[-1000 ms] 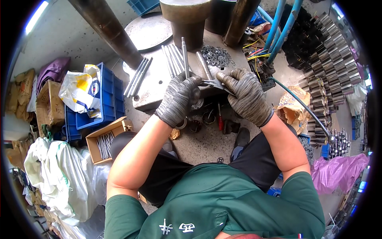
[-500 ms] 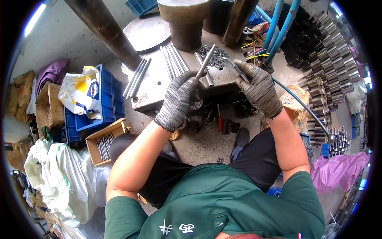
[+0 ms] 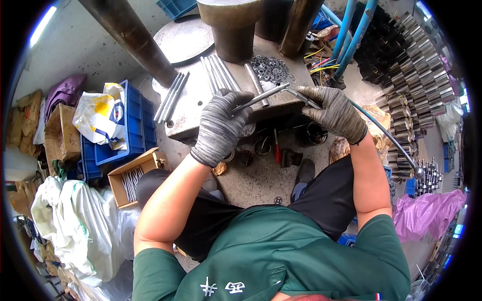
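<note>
Left gloved hand (image 3: 221, 125) pinches a steel rod (image 3: 266, 96) over the steel bed's (image 3: 188, 114) near edge; right gloved hand (image 3: 332, 113) grips a bent-tip tool (image 3: 304, 97) above the bed, right of rod. Looks like tip-to-rod-end work; next needs steady alignment. Loose rings (image 3: 271, 70) farther back on bed. Fingers hide tool handle; contact unclear.

A tube light (image 3: 43, 26) glows beside the spotted grey wall (image 3: 98, 57).
</note>
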A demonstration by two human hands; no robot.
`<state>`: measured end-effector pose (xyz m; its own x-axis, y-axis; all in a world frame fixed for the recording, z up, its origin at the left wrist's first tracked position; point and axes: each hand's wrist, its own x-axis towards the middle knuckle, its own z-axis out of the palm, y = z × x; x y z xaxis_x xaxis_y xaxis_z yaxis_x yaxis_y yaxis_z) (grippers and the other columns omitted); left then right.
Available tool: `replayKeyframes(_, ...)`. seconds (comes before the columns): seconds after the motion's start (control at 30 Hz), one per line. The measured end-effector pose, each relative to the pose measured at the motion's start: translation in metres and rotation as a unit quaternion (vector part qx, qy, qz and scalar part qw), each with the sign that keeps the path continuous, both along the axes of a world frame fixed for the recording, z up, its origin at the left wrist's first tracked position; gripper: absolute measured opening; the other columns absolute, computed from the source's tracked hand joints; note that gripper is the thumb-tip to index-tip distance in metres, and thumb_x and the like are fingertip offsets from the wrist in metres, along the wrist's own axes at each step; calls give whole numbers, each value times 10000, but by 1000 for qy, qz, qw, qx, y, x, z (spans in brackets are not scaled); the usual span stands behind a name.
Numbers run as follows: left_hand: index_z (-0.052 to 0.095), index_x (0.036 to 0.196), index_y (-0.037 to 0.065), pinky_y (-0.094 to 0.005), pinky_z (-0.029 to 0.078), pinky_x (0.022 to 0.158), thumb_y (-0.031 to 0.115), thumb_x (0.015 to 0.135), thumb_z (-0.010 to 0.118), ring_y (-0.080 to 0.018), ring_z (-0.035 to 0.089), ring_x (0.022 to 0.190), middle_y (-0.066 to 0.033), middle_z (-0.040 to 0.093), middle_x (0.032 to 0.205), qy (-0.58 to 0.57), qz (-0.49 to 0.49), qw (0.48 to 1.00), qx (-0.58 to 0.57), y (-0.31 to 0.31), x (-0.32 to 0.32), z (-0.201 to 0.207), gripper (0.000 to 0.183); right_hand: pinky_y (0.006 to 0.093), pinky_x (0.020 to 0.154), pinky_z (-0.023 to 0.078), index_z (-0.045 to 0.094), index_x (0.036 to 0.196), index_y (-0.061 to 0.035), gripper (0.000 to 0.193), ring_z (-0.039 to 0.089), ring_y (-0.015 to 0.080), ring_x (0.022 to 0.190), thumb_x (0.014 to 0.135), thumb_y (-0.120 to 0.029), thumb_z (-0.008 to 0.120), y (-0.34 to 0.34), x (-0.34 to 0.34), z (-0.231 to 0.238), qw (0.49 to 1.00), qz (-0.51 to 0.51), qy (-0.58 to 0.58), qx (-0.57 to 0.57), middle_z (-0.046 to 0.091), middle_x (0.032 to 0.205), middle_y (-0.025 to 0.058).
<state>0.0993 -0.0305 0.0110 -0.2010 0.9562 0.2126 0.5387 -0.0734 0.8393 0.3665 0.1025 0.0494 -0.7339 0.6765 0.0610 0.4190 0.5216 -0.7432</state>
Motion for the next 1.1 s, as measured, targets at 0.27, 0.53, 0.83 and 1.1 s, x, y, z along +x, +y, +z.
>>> replayKeyframes(0.27,722,1234,48,-187,451,572,154,1038,621,-14,542,628,28,661,806,-279,-64,954,-89,-9,7,-1,245,318,884,546,681,1286,-18,486,686,177,904,823,-122,789,-11,-12,1,989,74,-88,-89,744,1060,178)
replayKeyframes(0.53,704,1224,11,-190,448,593,141,1000,543,-32,529,636,8,664,837,-355,-90,926,-94,-8,6,-5,305,373,899,555,693,1258,-19,459,724,294,991,827,-151,782,-21,-20,-15,994,95,-18,-54,730,1092,206)
replayKeyframes(0.83,698,1241,-2,-195,466,594,149,997,556,-31,552,648,-3,690,887,-304,-108,942,-89,-9,7,-4,320,363,927,545,682,1279,-19,478,710,281,1039,826,-145,773,-24,-25,-12,988,125,-48,-83,730,1134,182)
replayKeyframes(1.1,671,1267,-23,-200,496,582,115,966,501,-53,585,623,-43,721,903,-377,-104,916,-87,-9,12,-2,372,348,962,528,651,1335,-25,522,698,249,1088,835,-127,755,-30,-31,-22,985,170,-8,-21,711,1204,186)
